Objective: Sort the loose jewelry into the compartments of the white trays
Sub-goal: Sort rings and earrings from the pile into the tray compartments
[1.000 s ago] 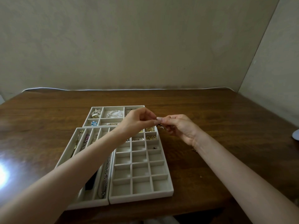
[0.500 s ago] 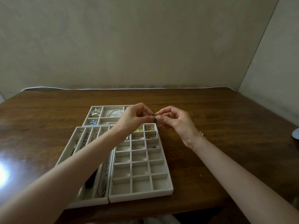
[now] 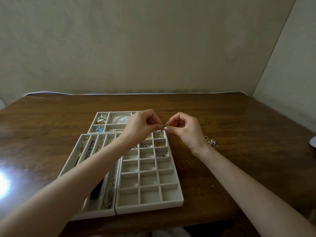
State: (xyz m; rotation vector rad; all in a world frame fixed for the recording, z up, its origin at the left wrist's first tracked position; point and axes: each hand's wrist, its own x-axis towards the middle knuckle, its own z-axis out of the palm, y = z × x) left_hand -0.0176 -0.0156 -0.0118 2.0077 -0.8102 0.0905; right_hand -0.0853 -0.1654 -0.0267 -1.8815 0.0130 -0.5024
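Both hands meet in the air over the far right corner of the grid tray (image 3: 148, 207). The left hand (image 3: 142, 124) and right hand (image 3: 185, 130) each have thumb and forefinger closed in a pinch on one tiny piece (image 3: 163, 129) held between them, with the other fingers curled. The piece is too small to name, and I cannot tell its long axis; a dark speck shows at the fingertips. It sits clear of the tray, just above the far right cell holding gold pieces (image 3: 158, 135). The coming move turns on that: the tray lies straight below the grip. Its two far rows are mostly filled, the next row down holds one dark bit, and the bare cells run back toward the person. Placing it would likely mean a short drop and a pull toward the body. The left forearm lies across the tray's near left side, so the right hand seems freer to lower the piece. More loose jewelry (image 3: 211, 142) lies on the table (image 3: 239, 127) just beside the right wrist, nearer that hand, so the sorting is not yet finished.
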